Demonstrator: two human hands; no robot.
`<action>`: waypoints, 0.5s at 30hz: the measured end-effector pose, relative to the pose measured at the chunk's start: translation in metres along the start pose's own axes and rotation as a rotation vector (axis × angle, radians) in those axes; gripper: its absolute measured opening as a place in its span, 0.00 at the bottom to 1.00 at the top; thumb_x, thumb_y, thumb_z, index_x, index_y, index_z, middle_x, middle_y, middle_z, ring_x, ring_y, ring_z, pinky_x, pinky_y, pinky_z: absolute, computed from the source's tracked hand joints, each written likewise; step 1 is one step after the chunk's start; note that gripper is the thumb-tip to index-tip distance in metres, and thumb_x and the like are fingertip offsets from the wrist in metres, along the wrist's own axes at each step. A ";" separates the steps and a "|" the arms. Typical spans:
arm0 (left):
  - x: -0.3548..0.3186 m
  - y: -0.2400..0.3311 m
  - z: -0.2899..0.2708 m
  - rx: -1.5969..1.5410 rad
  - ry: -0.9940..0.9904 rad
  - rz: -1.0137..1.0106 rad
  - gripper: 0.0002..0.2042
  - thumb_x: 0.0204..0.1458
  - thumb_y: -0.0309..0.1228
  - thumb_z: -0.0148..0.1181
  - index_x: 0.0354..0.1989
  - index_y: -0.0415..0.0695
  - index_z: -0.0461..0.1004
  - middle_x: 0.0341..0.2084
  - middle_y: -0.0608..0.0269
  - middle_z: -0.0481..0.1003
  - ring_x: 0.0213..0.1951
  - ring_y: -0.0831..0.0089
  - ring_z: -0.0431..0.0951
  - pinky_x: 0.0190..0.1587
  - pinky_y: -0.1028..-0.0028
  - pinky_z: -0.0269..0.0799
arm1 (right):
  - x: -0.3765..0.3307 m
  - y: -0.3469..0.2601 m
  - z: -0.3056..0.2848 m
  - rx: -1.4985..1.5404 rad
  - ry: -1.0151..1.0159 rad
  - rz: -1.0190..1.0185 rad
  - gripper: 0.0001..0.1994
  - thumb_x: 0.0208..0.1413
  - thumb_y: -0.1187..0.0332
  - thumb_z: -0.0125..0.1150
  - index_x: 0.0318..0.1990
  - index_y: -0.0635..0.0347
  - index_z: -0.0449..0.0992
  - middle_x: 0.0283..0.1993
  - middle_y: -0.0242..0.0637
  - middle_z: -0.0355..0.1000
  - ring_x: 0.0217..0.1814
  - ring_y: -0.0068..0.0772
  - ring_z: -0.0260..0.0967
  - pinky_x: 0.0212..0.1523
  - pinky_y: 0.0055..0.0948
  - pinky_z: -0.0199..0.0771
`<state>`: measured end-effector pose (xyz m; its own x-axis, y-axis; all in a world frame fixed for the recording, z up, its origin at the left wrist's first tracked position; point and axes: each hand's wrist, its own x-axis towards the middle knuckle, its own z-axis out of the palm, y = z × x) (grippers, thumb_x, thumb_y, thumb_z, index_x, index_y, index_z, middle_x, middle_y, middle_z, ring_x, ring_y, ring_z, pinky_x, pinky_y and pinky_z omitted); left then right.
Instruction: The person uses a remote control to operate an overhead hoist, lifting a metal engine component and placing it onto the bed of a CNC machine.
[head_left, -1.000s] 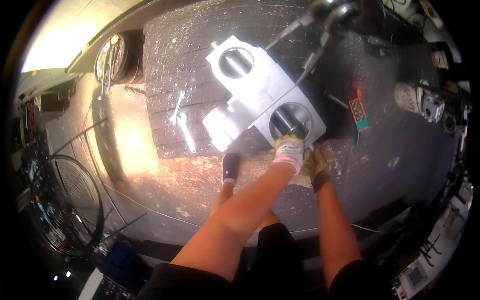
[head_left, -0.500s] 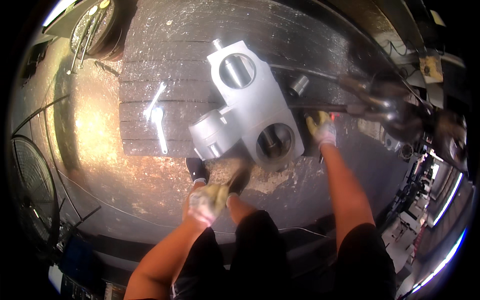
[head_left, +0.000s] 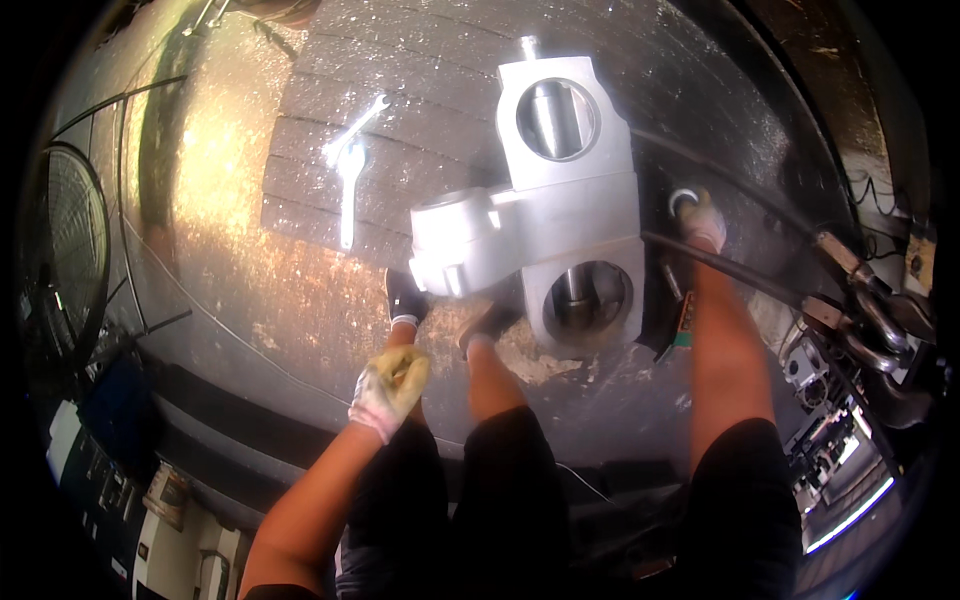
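Right grip (head_left: 695, 212) closed on a steel cylinder (head_left: 683, 194) (left grip (head_left: 397, 378) loosely curled), near a casting (head_left: 580, 208), pins (head_left: 547, 117) inside its bores (head_left: 609, 291)

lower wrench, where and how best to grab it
Probably mid-shaft on the lower wrench, from the person's side with the left hand: its slim handle points back toward them, while its broader head lies by the other wrench.
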<state>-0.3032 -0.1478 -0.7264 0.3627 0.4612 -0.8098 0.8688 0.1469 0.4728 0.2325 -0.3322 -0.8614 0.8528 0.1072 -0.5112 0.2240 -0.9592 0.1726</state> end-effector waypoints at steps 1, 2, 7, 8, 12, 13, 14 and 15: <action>-0.001 0.013 0.002 -0.070 -0.012 0.051 0.16 0.60 0.42 0.61 0.46 0.42 0.83 0.38 0.51 0.83 0.40 0.58 0.85 0.47 0.64 0.80 | 0.000 0.019 0.001 0.197 0.005 0.069 0.31 0.56 0.59 0.58 0.70 0.54 0.71 0.65 0.55 0.74 0.70 0.56 0.70 0.69 0.43 0.69; 0.001 0.015 0.004 -0.068 -0.021 0.176 0.15 0.59 0.38 0.62 0.48 0.41 0.82 0.39 0.50 0.83 0.42 0.59 0.85 0.48 0.64 0.80 | 0.000 0.037 0.001 0.225 -0.034 0.079 0.33 0.54 0.59 0.58 0.69 0.57 0.71 0.63 0.57 0.74 0.70 0.57 0.70 0.70 0.43 0.68; -0.006 0.079 -0.006 -0.013 0.046 0.523 0.19 0.54 0.34 0.68 0.53 0.40 0.79 0.43 0.49 0.83 0.45 0.54 0.84 0.51 0.60 0.79 | -0.102 0.111 -0.028 0.882 -0.229 0.201 0.17 0.59 0.67 0.52 0.55 0.59 0.73 0.35 0.47 0.77 0.28 0.38 0.69 0.26 0.33 0.65; -0.003 0.082 -0.001 0.018 0.113 0.659 0.22 0.53 0.34 0.69 0.55 0.40 0.78 0.44 0.49 0.83 0.47 0.54 0.84 0.52 0.59 0.79 | -0.146 0.105 -0.056 0.970 -0.280 0.236 0.14 0.61 0.70 0.49 0.52 0.59 0.73 0.26 0.42 0.77 0.15 0.30 0.68 0.12 0.30 0.63; 0.004 0.171 0.008 0.315 -0.061 0.982 0.34 0.47 0.38 0.75 0.65 0.45 0.71 0.54 0.49 0.78 0.50 0.51 0.82 0.56 0.53 0.76 | -0.255 0.111 -0.098 1.024 -0.352 0.340 0.09 0.56 0.69 0.51 0.42 0.59 0.72 0.20 0.47 0.73 0.11 0.30 0.64 0.10 0.29 0.58; 0.006 0.182 0.017 0.365 -0.062 1.082 0.37 0.46 0.39 0.76 0.66 0.47 0.70 0.57 0.50 0.76 0.50 0.50 0.82 0.56 0.53 0.76 | -0.276 0.090 -0.105 0.973 -0.392 0.362 0.10 0.56 0.69 0.51 0.44 0.60 0.73 0.22 0.45 0.74 0.13 0.28 0.66 0.11 0.28 0.60; 0.009 0.192 0.021 0.379 -0.106 1.159 0.37 0.45 0.41 0.76 0.67 0.49 0.70 0.57 0.52 0.75 0.49 0.50 0.82 0.55 0.53 0.76 | -0.296 0.059 -0.114 0.951 -0.434 0.274 0.12 0.57 0.68 0.52 0.46 0.60 0.76 0.25 0.43 0.75 0.16 0.27 0.69 0.13 0.28 0.63; 0.014 0.202 0.025 0.383 -0.159 1.236 0.38 0.44 0.42 0.76 0.67 0.52 0.69 0.56 0.54 0.75 0.49 0.50 0.82 0.53 0.54 0.77 | -0.313 0.029 -0.123 0.952 -0.489 0.208 0.13 0.58 0.67 0.54 0.47 0.60 0.79 0.27 0.38 0.75 0.19 0.25 0.70 0.15 0.26 0.65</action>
<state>-0.1145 -0.1334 -0.6505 0.9991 -0.0006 0.0425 -0.0353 -0.5668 0.8231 0.0304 -0.3613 -0.5925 0.5048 0.0057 -0.8632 -0.5398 -0.7782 -0.3209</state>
